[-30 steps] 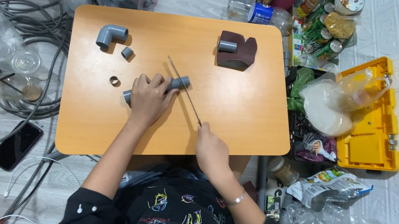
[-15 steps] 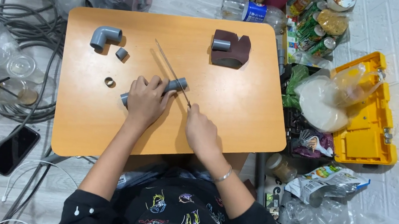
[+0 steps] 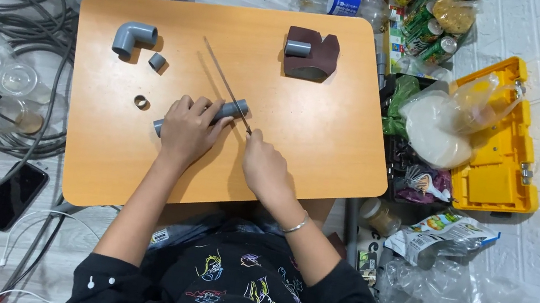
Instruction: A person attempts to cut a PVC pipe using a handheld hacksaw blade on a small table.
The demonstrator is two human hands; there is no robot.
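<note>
Overhead view of two hands working on an orange tabletop. The left hand lies palm-down over a short grey pipe, its grip clamped on the pipe's middle and pressing it to the tabletop. The pipe's long axis runs on a shallow diagonal: one end shows just below and to the left of the grip, the other projects up and to the right of the fingertips. The right hand sits just to the right of the left, its grip pinched together on the near end of a thin saw blade. From that pinch the blade runs up and to the left, away from the person, and crosses the projecting stretch of pipe close beside the left fingertips; blade and pipe meet at a wide angle, not far from square. Whether the blade's edge touches the pipe there cannot be told. The right grip is thus the nearer to the crossing point. Farther up and left of the left grip lie a grey elbow fitting, a short cut ring and a smaller ring, all well apart from both hands.
</note>
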